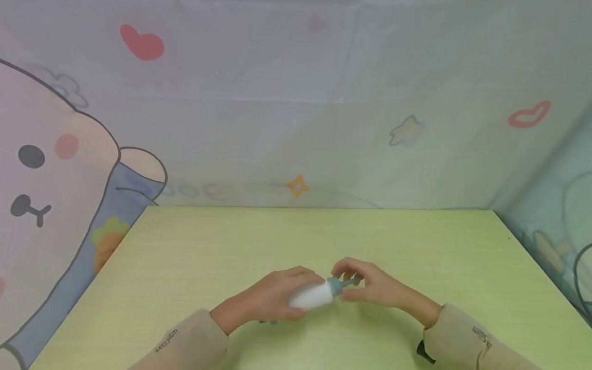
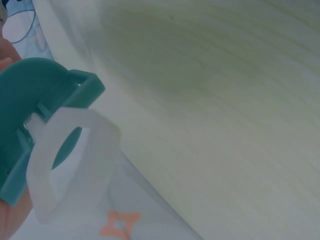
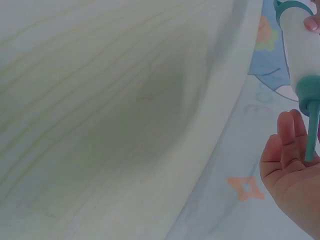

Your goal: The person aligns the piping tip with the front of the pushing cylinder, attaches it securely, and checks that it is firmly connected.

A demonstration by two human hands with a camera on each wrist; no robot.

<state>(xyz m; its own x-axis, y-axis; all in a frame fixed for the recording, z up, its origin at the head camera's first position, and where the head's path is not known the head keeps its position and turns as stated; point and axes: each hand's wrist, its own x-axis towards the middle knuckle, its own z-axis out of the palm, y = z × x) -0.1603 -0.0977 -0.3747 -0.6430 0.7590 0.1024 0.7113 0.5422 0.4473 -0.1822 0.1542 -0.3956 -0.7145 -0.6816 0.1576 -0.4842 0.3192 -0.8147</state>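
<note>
My left hand grips a white squeeze bottle round its body, holding it on its side over the table. A teal cap with a long thin nozzle points toward my right hand. In the left wrist view the other end shows a teal base with a white looped piece sticking out of it. My right hand is around the nozzle with its fingers loosely bent and spread. In the right wrist view the nozzle passes over that palm, and the fingers do not close on it.
Both hands work above a pale yellow-green table, near its front edge. Behind it hangs a printed cloth with hearts, stars and a bear. A dark cable curves beside the table at the far right.
</note>
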